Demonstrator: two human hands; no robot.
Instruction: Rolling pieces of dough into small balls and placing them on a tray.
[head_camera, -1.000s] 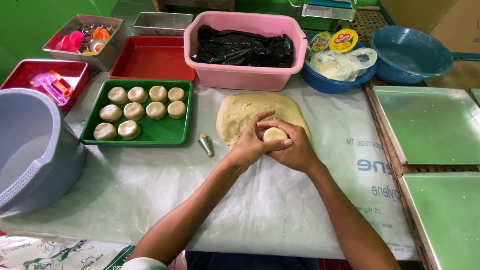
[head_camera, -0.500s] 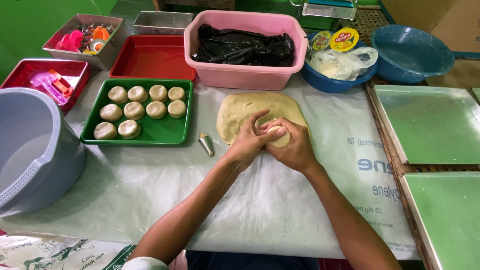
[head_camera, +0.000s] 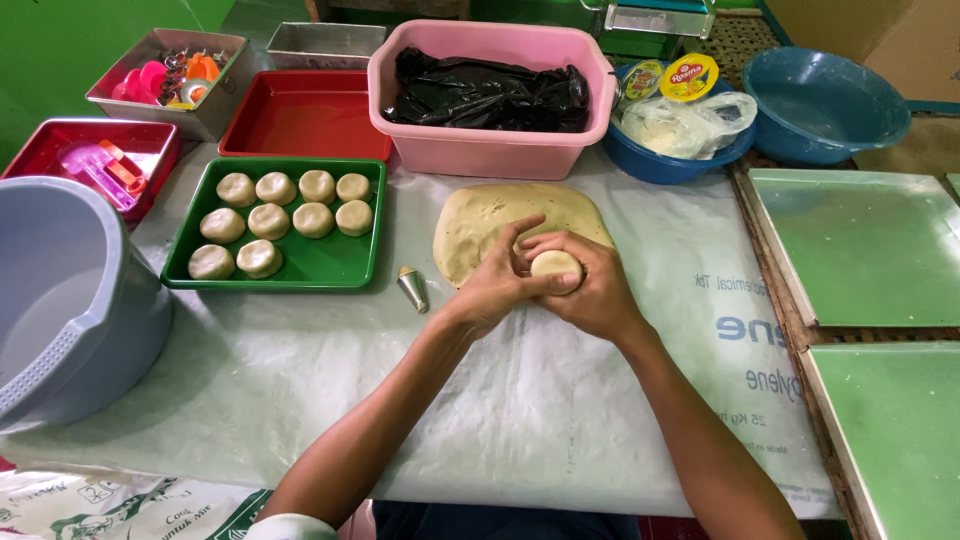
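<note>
The small round pale dough ball (head_camera: 556, 266) is sitting cupped between both my hands, just above the desk (head_camera: 300, 400) covered in a pale plastic sheet, right at the near edge of the big flattened slab of tan dough (head_camera: 480, 215). Going from the left, the green rectangular tray (head_camera: 330, 265) with its nine shaped dough rounds (head_camera: 268, 221) is lying well apart from my hands, off to my left and a little farther from me. Nearer in, a small metal cone-shaped nozzle (head_camera: 411, 287) is lying on the sheet between tray and hands, its long axis pointing away from me. My left hand (head_camera: 497, 285) is curling around the ball from its left side, thumb reaching over the top; it is the hand closer to the tray. My right hand (head_camera: 592, 292) is wrapping the ball from the right and underneath, fingers closed snugly against it. Both hands are pressing together, holding the ball between them.
</note>
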